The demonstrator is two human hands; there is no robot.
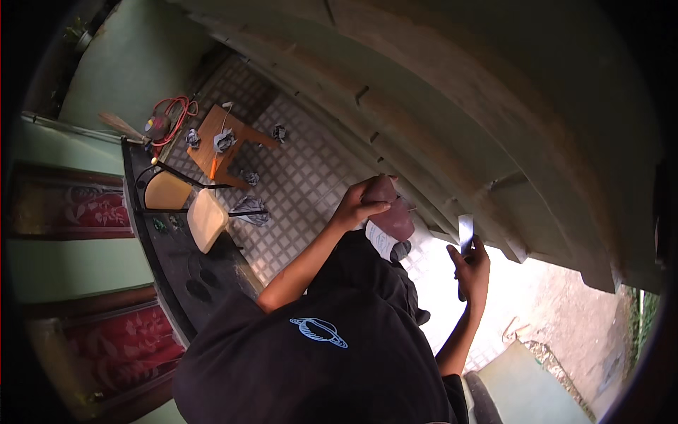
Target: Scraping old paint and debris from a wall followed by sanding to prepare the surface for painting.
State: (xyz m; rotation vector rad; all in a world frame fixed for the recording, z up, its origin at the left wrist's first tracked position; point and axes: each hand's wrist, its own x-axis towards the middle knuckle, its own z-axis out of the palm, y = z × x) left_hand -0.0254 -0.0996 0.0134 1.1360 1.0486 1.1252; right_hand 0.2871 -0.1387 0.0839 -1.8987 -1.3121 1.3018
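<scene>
Right hand (pixel 472 271) pretty much covers the handle (pixel 462 291), left hand (pixel 351 206) is partly lost behind the reddish piece (pixel 381 189), shirt (pixel 304 381) gets chopped off below.

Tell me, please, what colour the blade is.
The blade is silvery, showing best in the head view.

The left hand (pixel 359 205) holds a maroon piece (pixel 399 220); the right hand (pixel 474 272) grips a flat-bladed tool (pixel 465 229); over there, crumpled paper (pixel 224 140) lies on a wooden stool (pixel 207 134).
</scene>
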